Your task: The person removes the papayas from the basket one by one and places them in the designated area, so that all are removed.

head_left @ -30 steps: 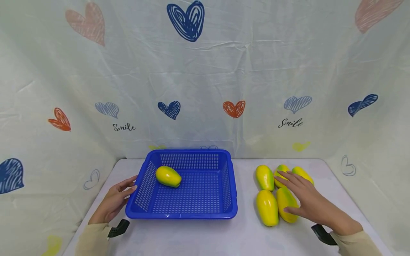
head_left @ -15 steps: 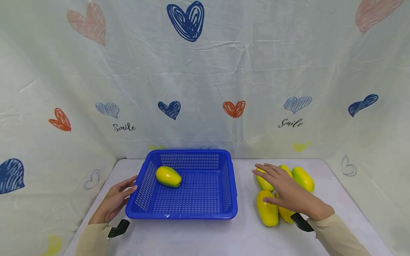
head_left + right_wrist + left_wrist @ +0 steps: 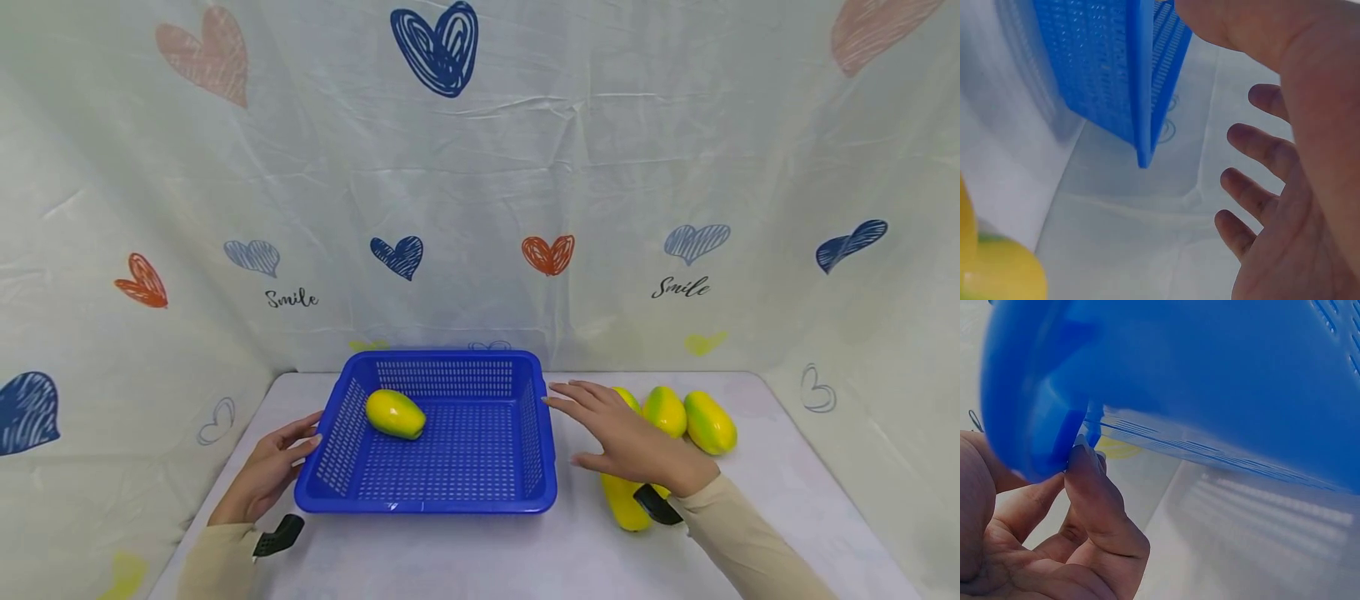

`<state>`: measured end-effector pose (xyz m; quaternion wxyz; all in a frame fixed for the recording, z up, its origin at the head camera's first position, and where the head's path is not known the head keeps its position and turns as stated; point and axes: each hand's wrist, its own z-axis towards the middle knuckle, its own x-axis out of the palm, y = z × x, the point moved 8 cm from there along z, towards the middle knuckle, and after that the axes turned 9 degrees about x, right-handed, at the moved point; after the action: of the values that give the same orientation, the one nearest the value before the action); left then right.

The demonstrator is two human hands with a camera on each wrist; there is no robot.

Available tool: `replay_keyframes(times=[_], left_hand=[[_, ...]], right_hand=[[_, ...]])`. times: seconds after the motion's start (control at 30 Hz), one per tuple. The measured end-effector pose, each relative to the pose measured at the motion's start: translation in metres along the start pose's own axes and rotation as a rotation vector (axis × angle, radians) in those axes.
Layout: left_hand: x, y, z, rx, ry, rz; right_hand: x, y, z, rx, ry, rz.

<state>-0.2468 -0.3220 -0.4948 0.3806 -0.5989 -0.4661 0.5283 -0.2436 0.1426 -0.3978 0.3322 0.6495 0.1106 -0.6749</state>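
My left hand (image 3: 270, 467) grips the left rim of a blue plastic basket (image 3: 427, 507); in the left wrist view its fingers (image 3: 1094, 487) are bent against the underside of the rim. One yellow-green mango (image 3: 394, 414) lies in the basket's back left part. My right hand (image 3: 630, 437) is held with fingers spread, just right of the basket's right rim, and holds nothing. In the right wrist view a gap shows between its fingertips (image 3: 1235, 181) and the basket. Beneath and behind that hand lie several more mangoes (image 3: 710, 422), some partly covered by it.
A white table (image 3: 465, 558) carries everything. Behind it and at both sides hangs a pale curtain (image 3: 480, 192) printed with hearts and "Smile". A dark wrist device (image 3: 279, 536) is at the left cuff, another (image 3: 658, 504) at the right.
My right hand has moved left from above the mangoes to beside the basket's right rim, fingers still spread. The left hand, basket and mangoes have stayed in place.
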Motion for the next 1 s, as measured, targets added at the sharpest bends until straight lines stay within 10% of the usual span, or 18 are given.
replay_keyframes(times=[0.67, 1.0], left_hand=[[-0.004, -0.001, 0.0, -0.021, -0.018, -0.01], [-0.001, -0.001, 0.002, -0.022, -0.014, -0.017]], right_hand=[[0.029, 0.058, 0.074, -0.177, 0.099, -0.052], [0.047, 0.071, 0.105, -0.142, 0.174, -0.051]])
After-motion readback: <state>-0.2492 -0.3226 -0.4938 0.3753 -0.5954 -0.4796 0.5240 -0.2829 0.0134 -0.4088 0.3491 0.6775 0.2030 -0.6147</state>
